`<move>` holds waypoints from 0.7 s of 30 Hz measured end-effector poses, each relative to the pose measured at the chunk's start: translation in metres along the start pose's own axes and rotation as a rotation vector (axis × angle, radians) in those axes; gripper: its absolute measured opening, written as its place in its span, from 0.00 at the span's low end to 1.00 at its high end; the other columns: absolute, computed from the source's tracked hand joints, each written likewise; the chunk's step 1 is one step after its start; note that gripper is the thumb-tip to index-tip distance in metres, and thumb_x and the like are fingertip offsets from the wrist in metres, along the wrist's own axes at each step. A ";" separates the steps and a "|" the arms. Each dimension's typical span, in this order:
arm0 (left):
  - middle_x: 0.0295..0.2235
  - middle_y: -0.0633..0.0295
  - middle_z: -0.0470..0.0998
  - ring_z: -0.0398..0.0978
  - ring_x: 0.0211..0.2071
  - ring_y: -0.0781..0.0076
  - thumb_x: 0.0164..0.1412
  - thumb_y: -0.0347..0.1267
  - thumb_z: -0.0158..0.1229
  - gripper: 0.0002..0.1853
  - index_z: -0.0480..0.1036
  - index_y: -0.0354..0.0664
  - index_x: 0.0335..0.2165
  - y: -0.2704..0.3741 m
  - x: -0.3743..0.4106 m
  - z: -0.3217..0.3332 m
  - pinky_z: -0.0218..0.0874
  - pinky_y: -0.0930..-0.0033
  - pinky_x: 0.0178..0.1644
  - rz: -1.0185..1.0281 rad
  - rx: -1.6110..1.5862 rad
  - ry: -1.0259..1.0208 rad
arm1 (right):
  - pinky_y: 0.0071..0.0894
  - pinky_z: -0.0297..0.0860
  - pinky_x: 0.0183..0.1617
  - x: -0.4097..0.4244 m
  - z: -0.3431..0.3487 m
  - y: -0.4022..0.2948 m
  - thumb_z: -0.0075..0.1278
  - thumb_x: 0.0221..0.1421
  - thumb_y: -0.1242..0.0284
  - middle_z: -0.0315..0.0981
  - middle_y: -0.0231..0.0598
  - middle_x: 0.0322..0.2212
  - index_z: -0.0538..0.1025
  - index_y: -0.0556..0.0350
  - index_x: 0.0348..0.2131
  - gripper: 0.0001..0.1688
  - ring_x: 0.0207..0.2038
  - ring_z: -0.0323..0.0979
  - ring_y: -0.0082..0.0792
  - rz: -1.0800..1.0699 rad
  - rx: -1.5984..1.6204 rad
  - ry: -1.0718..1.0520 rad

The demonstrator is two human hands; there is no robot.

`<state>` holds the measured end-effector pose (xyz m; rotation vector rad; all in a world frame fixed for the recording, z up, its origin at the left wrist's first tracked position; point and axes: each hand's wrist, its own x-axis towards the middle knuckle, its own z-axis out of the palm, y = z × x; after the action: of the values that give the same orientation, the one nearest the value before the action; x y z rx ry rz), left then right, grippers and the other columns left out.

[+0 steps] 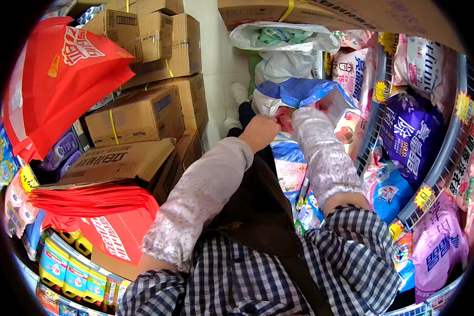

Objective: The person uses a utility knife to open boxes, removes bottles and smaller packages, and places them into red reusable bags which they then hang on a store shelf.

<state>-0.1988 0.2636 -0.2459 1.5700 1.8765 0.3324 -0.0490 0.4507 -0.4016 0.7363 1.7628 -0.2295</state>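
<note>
In the head view my left hand [262,129] is at the near rim of a white and blue plastic sack [300,91], its fingers curled at the edge beside some pink material [285,119] inside. Whether it pinches the rim or the pink material is unclear. My right forearm, in a pale patterned sleeve cover [324,146], reaches into the sack's mouth, and the right hand is hidden inside. Just beyond stands an open white sack [284,59] with green plastic [278,35] in it. A blue and pink package [290,170] lies below the first sack.
Stacked cardboard boxes [136,118] stand at the left, with a red bag [67,79] and a pile of folded red bags [94,201]. Wire-edged shelves [426,185] of laundry detergent bags curve along the right. A large cardboard box [339,15] juts in at the top.
</note>
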 end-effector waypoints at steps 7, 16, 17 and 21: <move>0.29 0.57 0.75 0.75 0.33 0.60 0.47 0.26 0.51 0.06 0.76 0.42 0.25 0.004 -0.011 -0.006 0.67 0.63 0.35 -0.091 -0.073 0.080 | 0.40 0.68 0.35 0.031 0.028 -0.037 0.50 0.49 0.65 0.72 0.48 0.29 0.76 0.56 0.31 0.14 0.30 0.72 0.43 0.056 0.290 0.077; 0.28 0.56 0.74 0.74 0.33 0.58 0.46 0.27 0.51 0.06 0.75 0.43 0.23 0.002 -0.014 -0.011 0.66 0.61 0.37 -0.085 -0.112 0.091 | 0.38 0.68 0.33 0.052 0.053 -0.069 0.51 0.49 0.64 0.72 0.45 0.28 0.76 0.55 0.31 0.13 0.29 0.71 0.40 0.012 0.590 0.098; 0.28 0.56 0.74 0.74 0.33 0.58 0.46 0.27 0.51 0.06 0.75 0.43 0.23 0.001 -0.014 -0.011 0.66 0.61 0.37 -0.085 -0.130 0.095 | 0.37 0.67 0.33 0.052 0.054 -0.068 0.51 0.49 0.64 0.72 0.45 0.27 0.76 0.55 0.30 0.13 0.29 0.71 0.40 0.016 0.594 0.095; 0.27 0.55 0.74 0.74 0.33 0.57 0.45 0.27 0.52 0.05 0.75 0.43 0.22 0.000 -0.012 -0.006 0.66 0.60 0.36 -0.101 -0.120 0.083 | 0.37 0.67 0.32 0.055 0.057 -0.066 0.51 0.49 0.64 0.72 0.43 0.27 0.76 0.55 0.30 0.13 0.28 0.71 0.39 0.033 0.617 0.088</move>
<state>-0.2024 0.2533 -0.2374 1.3955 1.9533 0.4629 -0.0501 0.3902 -0.4847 1.2257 1.7692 -0.7485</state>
